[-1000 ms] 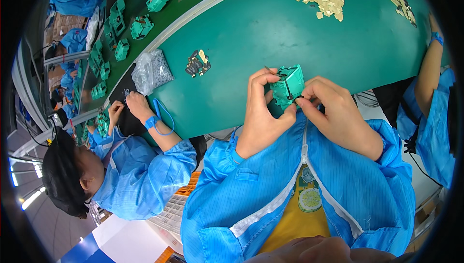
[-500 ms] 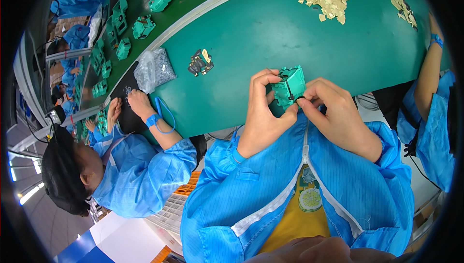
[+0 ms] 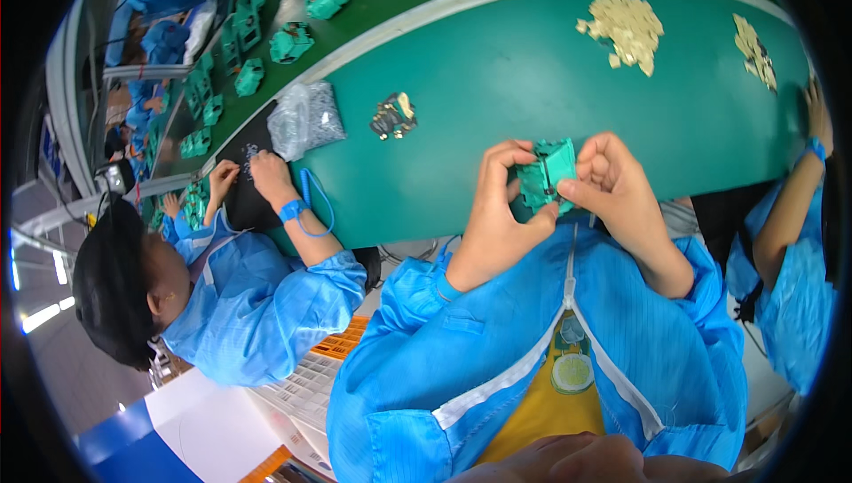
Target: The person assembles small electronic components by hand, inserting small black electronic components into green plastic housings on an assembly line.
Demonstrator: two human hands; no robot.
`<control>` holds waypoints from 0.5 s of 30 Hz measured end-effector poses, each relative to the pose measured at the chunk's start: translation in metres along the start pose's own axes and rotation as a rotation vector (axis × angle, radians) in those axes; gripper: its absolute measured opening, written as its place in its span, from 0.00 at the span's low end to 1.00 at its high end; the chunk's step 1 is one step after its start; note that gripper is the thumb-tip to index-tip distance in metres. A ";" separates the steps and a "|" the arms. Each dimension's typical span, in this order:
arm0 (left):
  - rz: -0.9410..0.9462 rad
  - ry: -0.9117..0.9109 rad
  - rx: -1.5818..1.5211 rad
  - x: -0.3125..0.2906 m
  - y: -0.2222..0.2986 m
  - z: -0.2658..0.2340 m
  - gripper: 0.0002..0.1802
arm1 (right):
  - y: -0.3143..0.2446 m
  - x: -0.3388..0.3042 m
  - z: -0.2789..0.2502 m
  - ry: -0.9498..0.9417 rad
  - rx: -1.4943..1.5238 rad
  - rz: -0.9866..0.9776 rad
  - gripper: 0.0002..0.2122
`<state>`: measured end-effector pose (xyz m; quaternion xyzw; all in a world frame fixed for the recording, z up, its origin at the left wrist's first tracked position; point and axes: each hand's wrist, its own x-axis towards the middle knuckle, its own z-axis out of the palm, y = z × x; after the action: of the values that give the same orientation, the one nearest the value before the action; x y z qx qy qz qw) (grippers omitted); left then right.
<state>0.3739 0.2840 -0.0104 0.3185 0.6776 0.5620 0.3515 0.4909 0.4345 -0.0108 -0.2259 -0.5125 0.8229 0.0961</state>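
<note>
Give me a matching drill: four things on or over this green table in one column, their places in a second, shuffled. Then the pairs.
Things:
1. teal part
2. clear bag
3. tan pile
4. dark cluster

Places:
A. far side of the table, beyond the hands
B. in the grip of the left hand and right hand
C. on the bare mat left of the hands
D. by the co-worker's hand, at the left

Pairs: 1-B, 2-D, 3-A, 4-C
</note>
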 end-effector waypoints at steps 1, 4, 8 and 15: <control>0.022 0.020 0.009 0.001 0.001 0.000 0.34 | 0.004 0.000 -0.002 0.003 0.044 -0.002 0.13; 0.007 -0.009 -0.089 -0.001 0.001 -0.001 0.33 | 0.007 -0.001 -0.003 -0.013 0.089 0.010 0.13; 0.070 -0.015 -0.131 -0.004 -0.007 0.002 0.33 | 0.010 -0.007 -0.005 0.002 0.039 -0.011 0.12; 0.091 -0.022 -0.116 -0.005 -0.006 0.000 0.31 | 0.010 -0.007 -0.001 0.069 0.017 -0.090 0.12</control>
<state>0.3763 0.2793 -0.0158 0.3341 0.6249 0.6122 0.3509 0.4980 0.4276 -0.0183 -0.2297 -0.5114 0.8139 0.1526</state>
